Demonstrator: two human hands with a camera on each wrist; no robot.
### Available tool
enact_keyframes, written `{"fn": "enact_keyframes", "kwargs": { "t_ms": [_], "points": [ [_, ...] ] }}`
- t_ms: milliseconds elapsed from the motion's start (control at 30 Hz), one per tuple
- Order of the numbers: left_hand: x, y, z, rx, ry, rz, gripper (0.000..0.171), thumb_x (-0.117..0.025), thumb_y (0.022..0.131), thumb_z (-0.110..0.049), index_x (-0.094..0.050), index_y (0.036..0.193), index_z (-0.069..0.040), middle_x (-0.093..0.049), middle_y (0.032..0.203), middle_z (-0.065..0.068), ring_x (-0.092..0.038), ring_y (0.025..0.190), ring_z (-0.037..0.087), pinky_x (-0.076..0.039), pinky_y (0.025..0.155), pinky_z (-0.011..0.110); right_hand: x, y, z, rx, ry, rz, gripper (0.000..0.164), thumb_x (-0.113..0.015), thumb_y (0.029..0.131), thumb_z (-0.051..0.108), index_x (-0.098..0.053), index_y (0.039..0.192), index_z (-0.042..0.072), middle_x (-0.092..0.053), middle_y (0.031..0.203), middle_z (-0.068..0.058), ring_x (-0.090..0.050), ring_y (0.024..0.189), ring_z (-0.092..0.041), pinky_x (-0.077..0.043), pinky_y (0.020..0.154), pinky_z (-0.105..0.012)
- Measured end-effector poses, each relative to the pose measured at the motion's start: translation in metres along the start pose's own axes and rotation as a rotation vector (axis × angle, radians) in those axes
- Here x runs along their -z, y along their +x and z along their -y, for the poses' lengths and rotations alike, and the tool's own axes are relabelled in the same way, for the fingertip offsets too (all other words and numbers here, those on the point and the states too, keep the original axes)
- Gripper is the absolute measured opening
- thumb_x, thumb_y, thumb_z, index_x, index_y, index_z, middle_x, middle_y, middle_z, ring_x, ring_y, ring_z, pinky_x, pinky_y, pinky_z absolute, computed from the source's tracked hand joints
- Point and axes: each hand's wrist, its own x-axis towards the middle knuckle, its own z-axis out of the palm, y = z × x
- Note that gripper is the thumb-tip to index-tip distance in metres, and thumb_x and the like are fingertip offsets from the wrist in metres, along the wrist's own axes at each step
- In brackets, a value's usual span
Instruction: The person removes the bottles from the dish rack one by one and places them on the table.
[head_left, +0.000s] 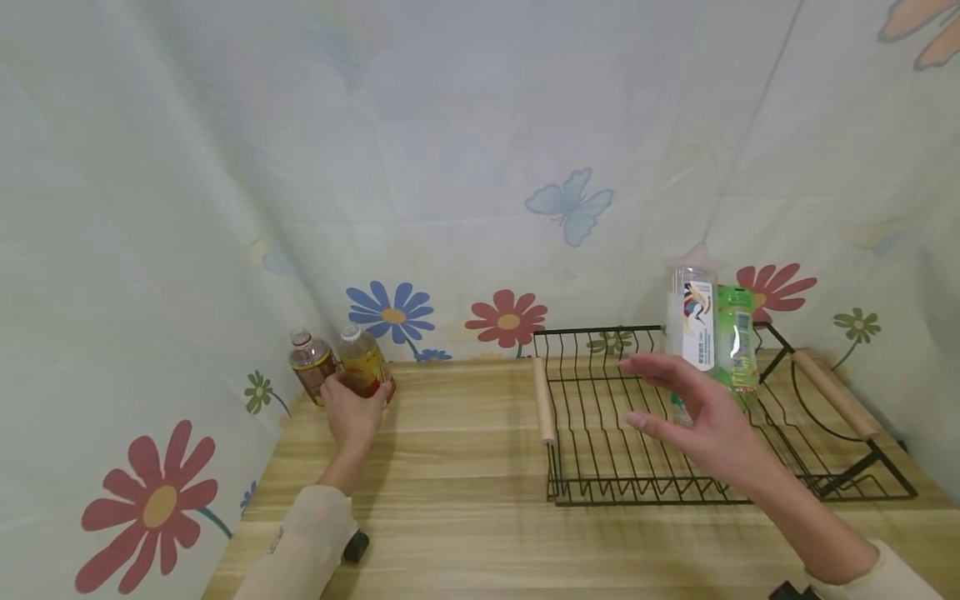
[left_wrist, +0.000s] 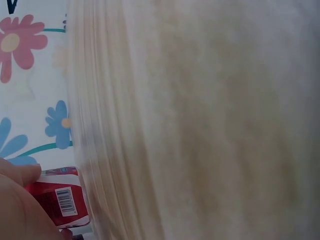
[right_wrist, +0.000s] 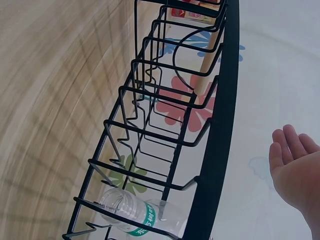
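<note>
Gripping the yellow-labelled bottle (head_left: 364, 363) with the curled fingers of the left hand (head_left: 352, 417), at the back left of the tabletop (head_left: 450, 467). Standing upright, with a near-vertical long axis and its neck pointing up. Placed right beside a brown-labelled bottle (head_left: 312, 367), likewise neck-up. In the wire rack (head_left: 543, 400), see a clear bottle (head_left: 697, 325) set mouth-down, next to a green-wrapped bottle (head_left: 737, 346). Reaching over the rack with the right hand (head_left: 701, 417), with thumb and loosely extended fingers parted.
</note>
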Motion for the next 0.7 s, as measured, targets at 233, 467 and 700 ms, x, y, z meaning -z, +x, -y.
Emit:
{"fn": "enact_keyframes", "kwargs": {
  "t_ms": [233, 467, 700],
  "points": [
    [0.0, -0.003, 0.0, 0.02, -0.009, -0.008, 0.084, -0.094, 0.081, -0.025, -0.042, 0.139, 0.009, -0.044, 0.135, 0.028, -0.047, 0.129, 0.045, -0.04, 0.114, 0.056, 0.002, 0.001, -0.003, 0.037, 0.016, -0.009, 0.065, -0.081, 0.09, -0.004, -0.055, 0.148, 0.005, -0.063, 0.144, -0.011, -0.059, 0.133, -0.015, -0.044, 0.109, -0.017],
    [0.007, -0.009, 0.002, 0.043, -0.021, 0.068, 0.088, -0.092, 0.082, -0.024, -0.039, 0.14, 0.014, -0.04, 0.141, 0.034, -0.042, 0.133, 0.049, -0.036, 0.117, 0.058, 0.012, 0.002, -0.004, 0.0, -0.023, -0.012, 0.063, -0.08, 0.093, 0.0, -0.055, 0.149, 0.012, -0.062, 0.146, -0.007, -0.057, 0.135, -0.016, -0.042, 0.11, -0.016],
    [0.018, -0.026, 0.002, 0.111, -0.047, 0.206, 0.098, -0.09, 0.085, -0.032, -0.032, 0.151, 0.013, -0.033, 0.15, 0.036, -0.039, 0.139, 0.05, -0.034, 0.121, 0.058, 0.026, 0.004, -0.002, 0.023, -0.033, -0.054, 0.063, -0.078, 0.092, -0.006, -0.055, 0.148, 0.009, -0.062, 0.143, -0.009, -0.056, 0.133, -0.013, -0.043, 0.11, -0.016]
  ]
}}
